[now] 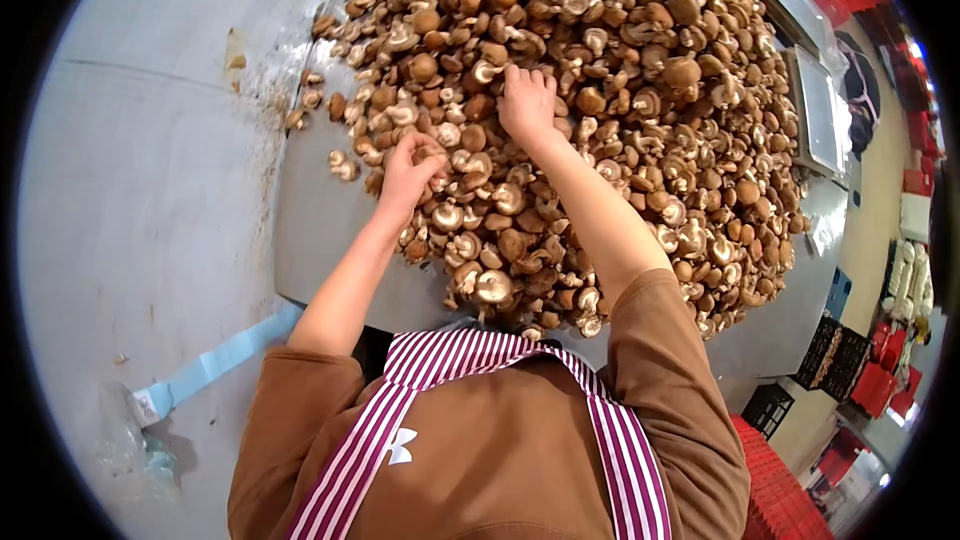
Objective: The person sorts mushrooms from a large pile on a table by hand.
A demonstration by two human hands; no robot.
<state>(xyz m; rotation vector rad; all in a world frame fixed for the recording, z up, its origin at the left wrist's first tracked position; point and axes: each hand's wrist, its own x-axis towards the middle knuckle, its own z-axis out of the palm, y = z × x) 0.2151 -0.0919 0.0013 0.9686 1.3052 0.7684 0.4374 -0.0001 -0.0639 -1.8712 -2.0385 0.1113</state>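
Note:
A large heap of brown mushrooms (640,110) with pale stems covers the grey metal table (320,200). My left hand (412,172) is at the heap's left edge, its fingers curled together among the mushrooms; what they hold, if anything, is too small to name. Farther forward and to the right, my right hand (529,105) reaches down into the pile, knuckles up. Its fingers are bent onto the mushrooms, and the fingertips are partly hidden, so its grip cannot be made out.
Two framed trays or scales (820,110) stand along the table's right edge. A light blue strip (220,360) and clear plastic (150,460) lie at lower left. Black crates (835,355) and red stacked items (780,490) are at right. Loose mushrooms (342,165) lie left of the heap.

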